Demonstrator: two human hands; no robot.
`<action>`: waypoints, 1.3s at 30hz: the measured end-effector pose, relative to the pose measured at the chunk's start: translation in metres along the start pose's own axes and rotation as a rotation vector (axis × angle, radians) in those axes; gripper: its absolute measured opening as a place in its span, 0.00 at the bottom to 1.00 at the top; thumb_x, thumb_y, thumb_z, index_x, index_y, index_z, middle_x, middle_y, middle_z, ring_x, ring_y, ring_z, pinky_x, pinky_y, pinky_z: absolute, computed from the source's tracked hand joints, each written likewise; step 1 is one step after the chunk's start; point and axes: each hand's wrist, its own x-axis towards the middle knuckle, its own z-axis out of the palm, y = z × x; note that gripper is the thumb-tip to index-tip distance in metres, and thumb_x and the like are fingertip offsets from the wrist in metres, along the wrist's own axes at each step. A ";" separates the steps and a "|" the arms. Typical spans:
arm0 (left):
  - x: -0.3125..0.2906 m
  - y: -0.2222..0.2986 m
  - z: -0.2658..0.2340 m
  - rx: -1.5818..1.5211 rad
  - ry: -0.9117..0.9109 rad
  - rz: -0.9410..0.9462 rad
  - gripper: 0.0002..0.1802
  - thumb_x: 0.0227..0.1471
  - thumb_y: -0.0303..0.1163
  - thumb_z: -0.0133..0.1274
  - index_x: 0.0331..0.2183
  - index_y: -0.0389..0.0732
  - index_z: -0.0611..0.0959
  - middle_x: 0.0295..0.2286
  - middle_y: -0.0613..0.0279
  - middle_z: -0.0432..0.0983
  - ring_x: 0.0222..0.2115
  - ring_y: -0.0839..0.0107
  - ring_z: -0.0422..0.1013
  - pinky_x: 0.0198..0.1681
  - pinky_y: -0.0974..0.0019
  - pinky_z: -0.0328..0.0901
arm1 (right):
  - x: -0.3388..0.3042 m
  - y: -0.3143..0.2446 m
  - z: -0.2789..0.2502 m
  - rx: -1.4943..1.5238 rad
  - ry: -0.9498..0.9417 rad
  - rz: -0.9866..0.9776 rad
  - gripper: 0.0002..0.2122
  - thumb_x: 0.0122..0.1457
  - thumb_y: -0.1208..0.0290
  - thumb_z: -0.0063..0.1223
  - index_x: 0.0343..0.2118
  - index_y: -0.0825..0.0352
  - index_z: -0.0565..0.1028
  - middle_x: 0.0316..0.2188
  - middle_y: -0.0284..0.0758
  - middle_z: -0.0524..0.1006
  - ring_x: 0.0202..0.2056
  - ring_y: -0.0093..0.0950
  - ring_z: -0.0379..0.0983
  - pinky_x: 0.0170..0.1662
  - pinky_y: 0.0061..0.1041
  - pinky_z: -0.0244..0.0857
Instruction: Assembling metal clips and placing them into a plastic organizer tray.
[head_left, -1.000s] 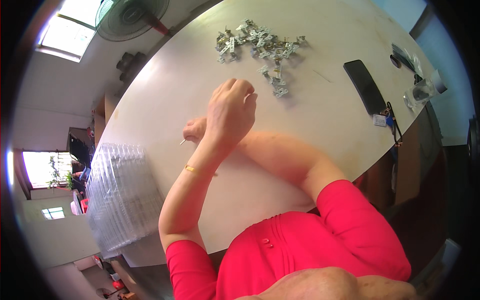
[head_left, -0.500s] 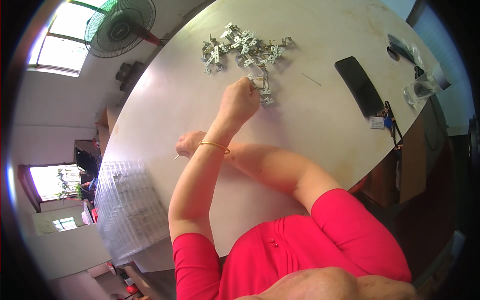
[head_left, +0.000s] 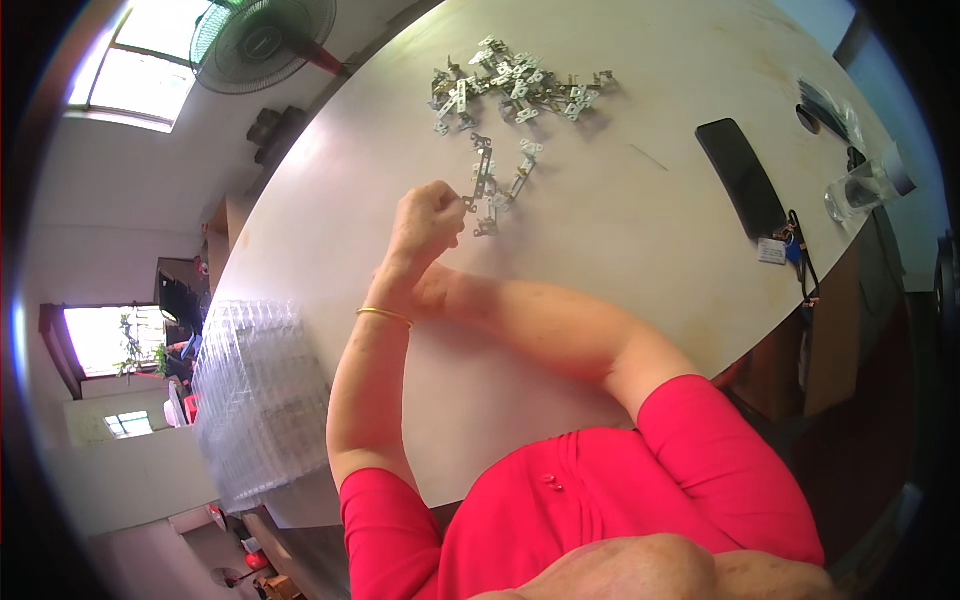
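My left hand (head_left: 430, 222), with a gold bangle (head_left: 384, 316) on its wrist, is closed over the table. Its fingertips pinch the near end of a slim metal bracket (head_left: 483, 170), which points away from me. Just right of it lie a few more linked metal brackets (head_left: 515, 185). My right forearm crosses beneath my left one. Of my right hand (head_left: 428, 292) only the part by the wrist shows; its fingers are hidden behind my left wrist. Farther off sits a loose pile of small metal brackets (head_left: 520, 80).
On the right of the white table (head_left: 600, 240) lie a black phone (head_left: 742, 175), keys with a tag (head_left: 772, 250) and a clear bottle (head_left: 862, 190). A thin rod (head_left: 650, 157) lies near the phone. Clear plastic trays (head_left: 260, 400) are stacked at the left edge. A fan (head_left: 262, 45) stands beyond.
My left hand has drawn back leftward from the brackets, bringing one bracket with it. My right hand, which showed left of my left forearm with a thin pale stick, is now mostly hidden. The view has shifted slightly.
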 end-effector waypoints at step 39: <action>-0.083 -0.167 -0.041 0.279 0.814 0.061 0.18 0.52 0.41 0.58 0.34 0.34 0.78 0.26 0.51 0.77 0.29 0.53 0.74 0.34 0.54 0.68 | 0.014 -0.011 -0.005 0.539 0.256 0.502 0.06 0.61 0.68 0.57 0.35 0.65 0.80 0.27 0.25 0.75 0.30 0.15 0.69 0.36 0.18 0.68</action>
